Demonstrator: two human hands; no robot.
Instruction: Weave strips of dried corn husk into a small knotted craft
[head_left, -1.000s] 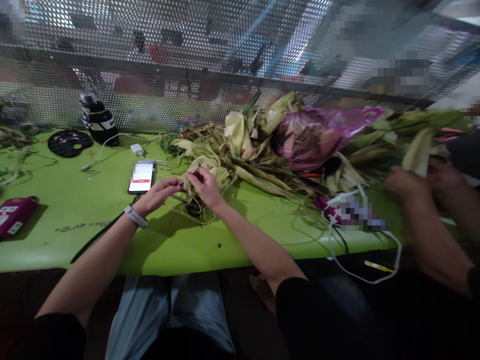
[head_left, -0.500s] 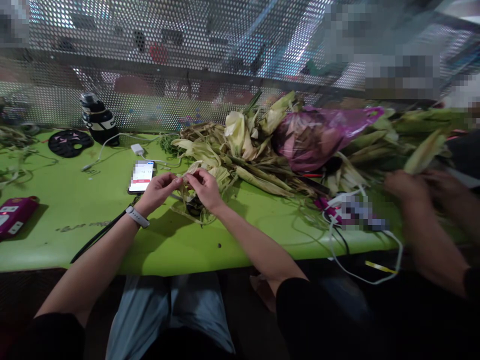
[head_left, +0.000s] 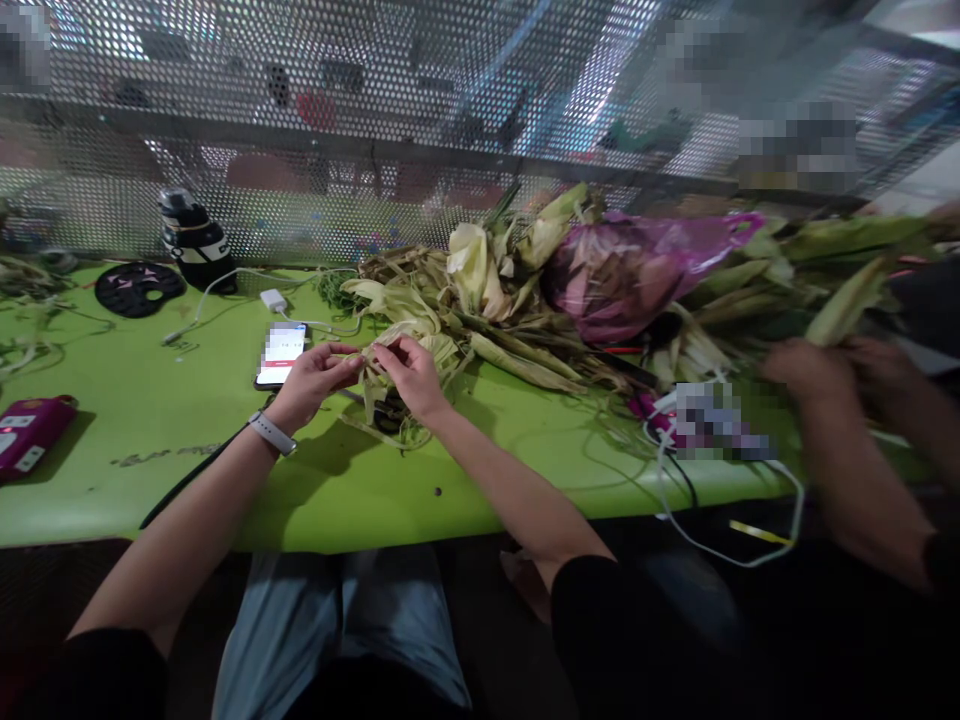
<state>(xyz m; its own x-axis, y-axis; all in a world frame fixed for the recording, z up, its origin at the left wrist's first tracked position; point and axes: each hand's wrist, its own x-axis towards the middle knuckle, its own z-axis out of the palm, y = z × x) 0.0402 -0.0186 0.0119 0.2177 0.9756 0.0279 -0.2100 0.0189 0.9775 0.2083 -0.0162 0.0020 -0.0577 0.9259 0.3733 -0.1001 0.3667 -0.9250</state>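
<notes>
My left hand (head_left: 319,380) and my right hand (head_left: 411,375) are close together over the green table (head_left: 300,500), fingertips pinched. Between them is a thin strip of pale corn husk (head_left: 369,352), partly hidden by the fingers. Strips of husk hang below my hands around a small dark object (head_left: 390,410) that I cannot make out. Just behind lies a heap of corn husks (head_left: 525,350), some green, some dry and brown. A phone (head_left: 281,355) with a lit screen lies next to my left hand.
A pink plastic bag (head_left: 615,280) sits on the heap. At the back left are a black bottle (head_left: 199,245) and a black openwork disc (head_left: 140,289). Purple power strips (head_left: 34,432) and white cables lie around. On the right, a co-worker's hands (head_left: 817,375) hold a husk.
My hands stay almost in place, with small finger movements at the husk strip. The left fingers have shifted slightly. The co-worker's hands have moved a little to the left.
</notes>
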